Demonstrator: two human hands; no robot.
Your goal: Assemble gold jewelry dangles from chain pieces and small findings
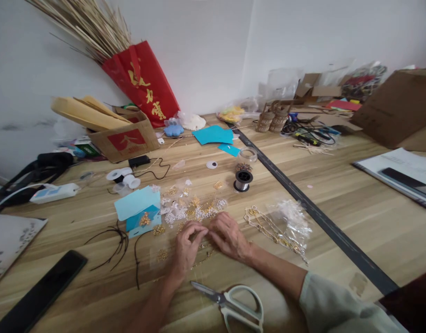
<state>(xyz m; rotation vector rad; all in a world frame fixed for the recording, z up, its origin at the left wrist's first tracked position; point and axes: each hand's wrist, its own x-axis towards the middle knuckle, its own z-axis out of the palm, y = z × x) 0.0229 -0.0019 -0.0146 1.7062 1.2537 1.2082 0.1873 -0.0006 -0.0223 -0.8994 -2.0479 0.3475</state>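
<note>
My left hand (189, 244) and my right hand (230, 237) meet at the fingertips above the wooden table. Both are pinched closed, and whatever sits between the fingers is too small to make out. Just below them lies a thin gold beaded chain (201, 262), partly hidden by the hands. Beyond the fingertips are silver beads (174, 212) and gold beads (195, 201) in small heaps. Little piles of gold findings (162, 255) rest left of my left hand. Open-handled scissors (230, 303) lie nearest me. To the right are finished-looking beaded chains (268, 231) beside a clear plastic bag (292, 222).
A wire spool (242, 181) stands behind the beads. Blue cards (138, 203) and black cords (117, 245) lie left, near a dark phone (42, 291). A red bag (143, 83) and cardboard boxes (126, 141) stand at the back. A black strip (303, 208) crosses the table.
</note>
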